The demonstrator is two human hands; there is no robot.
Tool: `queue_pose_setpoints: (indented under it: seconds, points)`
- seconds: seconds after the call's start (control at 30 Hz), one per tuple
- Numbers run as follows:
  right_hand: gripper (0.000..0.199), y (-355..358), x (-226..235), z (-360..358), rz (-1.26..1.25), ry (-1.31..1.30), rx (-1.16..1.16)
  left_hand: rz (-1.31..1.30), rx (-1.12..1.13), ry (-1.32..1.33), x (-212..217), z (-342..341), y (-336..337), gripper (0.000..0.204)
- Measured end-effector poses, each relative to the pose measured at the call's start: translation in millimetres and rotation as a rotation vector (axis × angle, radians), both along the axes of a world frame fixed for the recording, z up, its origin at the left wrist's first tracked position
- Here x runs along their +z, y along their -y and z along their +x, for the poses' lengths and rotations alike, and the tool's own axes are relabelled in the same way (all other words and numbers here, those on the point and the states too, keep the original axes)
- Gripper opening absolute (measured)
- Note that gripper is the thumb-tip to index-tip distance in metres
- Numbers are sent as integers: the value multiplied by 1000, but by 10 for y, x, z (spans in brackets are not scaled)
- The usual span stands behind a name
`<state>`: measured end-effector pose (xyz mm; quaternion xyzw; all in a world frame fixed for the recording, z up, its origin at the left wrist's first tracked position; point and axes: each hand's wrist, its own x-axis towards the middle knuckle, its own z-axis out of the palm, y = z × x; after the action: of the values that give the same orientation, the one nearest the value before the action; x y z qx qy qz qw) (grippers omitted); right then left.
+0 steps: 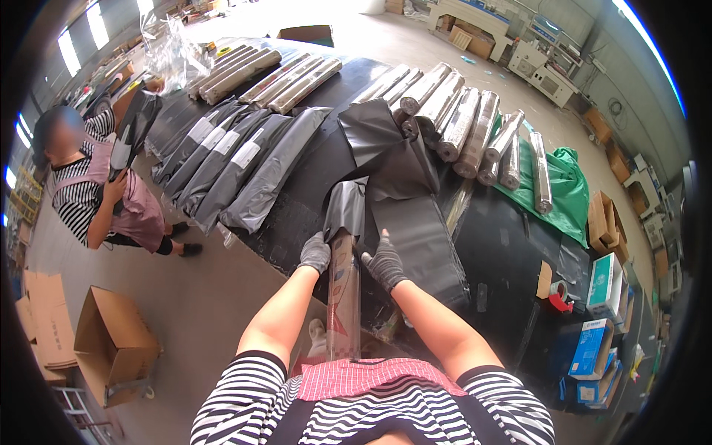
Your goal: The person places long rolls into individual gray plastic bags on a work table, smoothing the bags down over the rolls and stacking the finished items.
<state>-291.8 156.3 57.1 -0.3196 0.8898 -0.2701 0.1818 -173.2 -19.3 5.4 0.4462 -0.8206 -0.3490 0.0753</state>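
Grey plastic bag (346,204) over the far end of a patterned roll (343,297) in the head view; near end of the roll out past the table (489,252) edge, close to the apron (378,377). Left hand (314,254) against the bag's mouth, grip curled, pinch or mere touch impossible to tell. Right hand (384,265) just right of the roll, thumb and fingers apart, contact unclear. Possible trouble: bag mouth snagging or splitting if pushed askew; roll tipping floorward, with so much length beyond the edge. Loose black bags (415,230) close on the right, apt to catch. Leftward, filled bags (256,170), then floor (215,297) beyond the edge; rightward, bare table toward the tape (560,300). Far side crowded by wrapped rolls (475,133).
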Motion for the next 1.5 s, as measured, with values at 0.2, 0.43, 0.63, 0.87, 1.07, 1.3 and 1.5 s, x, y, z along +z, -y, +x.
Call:
queue_pose_setpoints:
  seconds: [0.2, 0.43, 0.63, 0.87, 1.07, 1.3, 1.5]
  points:
    - [73, 344, 91, -14, -64, 104, -32, 155, -89, 48, 24, -25, 140, 33]
    - [84, 424, 122, -115, 57, 176, -27, 127, -160, -5, 50, -8, 182, 34]
    - [66, 546, 0, -37, 31, -35, -23, 131, -169, -43, -33, 16, 184, 30]
    - [19, 456, -609, -402, -53, -114, 76, 205, -109, -161, -147, -52, 93, 20]
    - [15, -607, 134, 411, -340, 25, 114, 57, -410, -201, 828, 996, -568, 32]
    - [14, -1398, -1213, 1088, -248, 1102, -52, 139, -569, -40, 225, 1681, -1092, 41]
    - [14, -733, -459, 1042, -52, 267, 181, 508, -29, -313, -111, 1387, -1198, 32]
